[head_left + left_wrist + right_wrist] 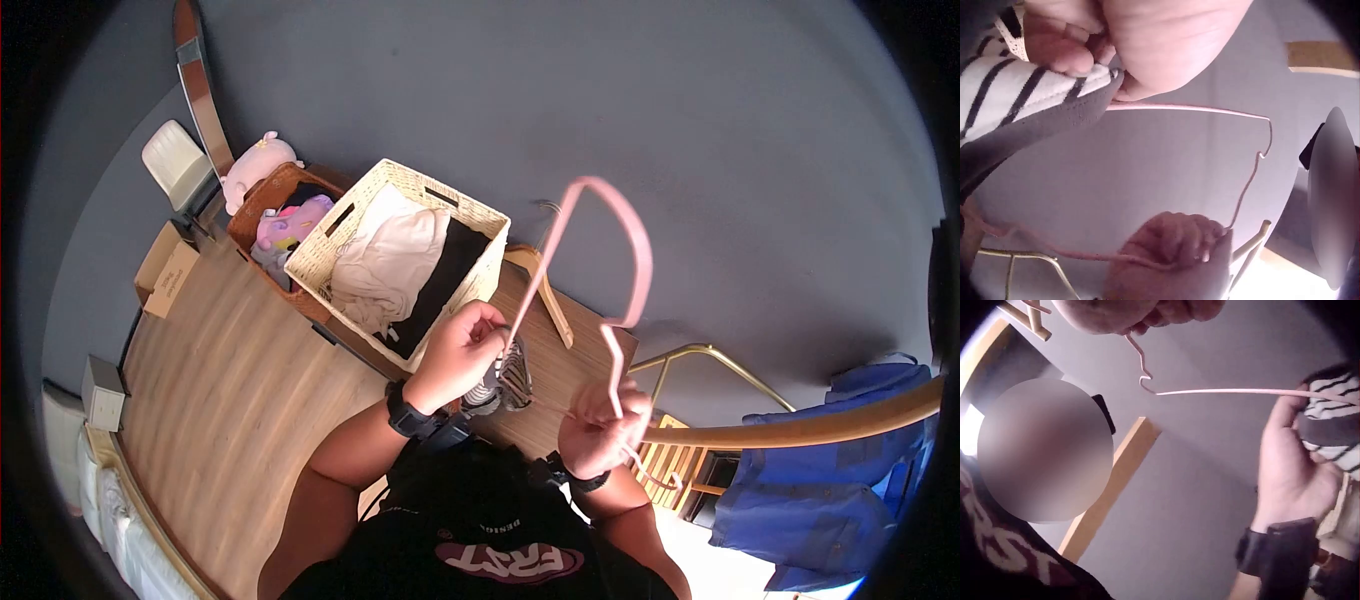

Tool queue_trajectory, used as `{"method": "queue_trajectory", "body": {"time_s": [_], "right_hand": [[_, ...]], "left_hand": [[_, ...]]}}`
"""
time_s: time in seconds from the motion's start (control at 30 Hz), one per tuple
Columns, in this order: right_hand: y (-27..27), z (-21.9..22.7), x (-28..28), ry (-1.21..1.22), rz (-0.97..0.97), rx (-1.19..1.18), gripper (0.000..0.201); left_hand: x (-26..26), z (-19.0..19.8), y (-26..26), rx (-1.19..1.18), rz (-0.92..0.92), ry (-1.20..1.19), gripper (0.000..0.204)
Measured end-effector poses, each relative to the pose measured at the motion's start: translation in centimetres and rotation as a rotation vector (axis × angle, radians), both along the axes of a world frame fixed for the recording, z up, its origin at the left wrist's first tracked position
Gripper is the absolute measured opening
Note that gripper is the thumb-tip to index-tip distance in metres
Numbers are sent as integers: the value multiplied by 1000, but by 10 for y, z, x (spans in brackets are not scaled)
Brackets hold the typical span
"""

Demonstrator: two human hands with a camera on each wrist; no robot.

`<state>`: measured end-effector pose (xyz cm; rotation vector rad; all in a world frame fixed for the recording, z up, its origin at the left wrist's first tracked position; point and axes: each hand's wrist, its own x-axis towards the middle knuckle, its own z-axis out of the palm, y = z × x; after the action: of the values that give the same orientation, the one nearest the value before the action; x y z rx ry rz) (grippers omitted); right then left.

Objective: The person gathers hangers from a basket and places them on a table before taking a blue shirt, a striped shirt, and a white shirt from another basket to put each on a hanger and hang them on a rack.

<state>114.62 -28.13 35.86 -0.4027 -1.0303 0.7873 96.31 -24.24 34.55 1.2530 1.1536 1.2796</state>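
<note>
Black cloth of a T-shirt [400, 560] printed with pale lettering covers the person's chest, nearest of all in the head view. Just beyond it are both hands. The right hand [597, 430] has its fingers curled around a thin, rounded, pale-pink clothes hanger [641, 262], which stands up in front of the chest. The left hand [460, 355] pinches the edge of a black-and-white striped garment with dark grey trim [1022, 106] between thumb and fingers. One long pink bar runs to that pinch — whether it passes inside the cloth or merely beside it, I cannot tell.

Behind the hands lies a brown wood-grain tabletop [590, 370], with a tan wooden hanger [548, 295] on it. Next to that stands a cream woven basket with cut-out handles [488, 275], holding crumpled white cloth [400, 250] and black cloth [440, 300].

Farther left, a brown woven basket [240, 228] holds lavender cloth [290, 222], a pink plush toy [258, 172] beside it. To the right hangs blue cloth [810, 490] — below a pale wooden bar [810, 430]. Farthest back rises a smooth grey wall [450, 80].
</note>
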Motion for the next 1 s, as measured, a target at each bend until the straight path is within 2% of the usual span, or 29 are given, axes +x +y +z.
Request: {"method": "queue_trajectory", "body": {"time_s": [0.1,0.17,0.23,0.33,0.43,0.47,0.57,0.6,0.7,0.8,0.9,1.0], "right_hand": [[5,-27,-4,-123,-33,9,34],[4,-47,11,-330,-6,-51,31],[5,-52,23,-445,87,-111,30],[16,-50,41,-639,227,-187,36],[23,-55,36,-484,377,-346,46],[30,-70,42,-514,472,-366,59],[18,-67,34,-192,688,-721,66],[19,-70,35,-141,782,-774,75],[20,-76,33,-58,879,-837,80],[23,-70,31,-52,943,-842,86],[34,-87,42,-135,1074,-804,90],[32,-86,44,-238,1003,-815,96]], "left_hand": [[-6,21,-6,-156,-13,-109,11],[-11,14,-4,-70,22,-151,10],[-16,26,-9,-98,81,-208,10],[-25,30,-10,-187,43,-354,12],[-27,35,-12,-257,-20,-436,15],[-28,35,-12,-277,-50,-456,15],[-25,31,-11,-249,-77,-408,17],[-26,27,-9,-250,-96,-411,19],[-26,27,-10,-261,-93,-405,19],[-29,27,-10,-273,-120,-410,18],[-29,27,-12,-241,-52,-392,15],[-31,26,-11,-194,44,-507,13]]}}
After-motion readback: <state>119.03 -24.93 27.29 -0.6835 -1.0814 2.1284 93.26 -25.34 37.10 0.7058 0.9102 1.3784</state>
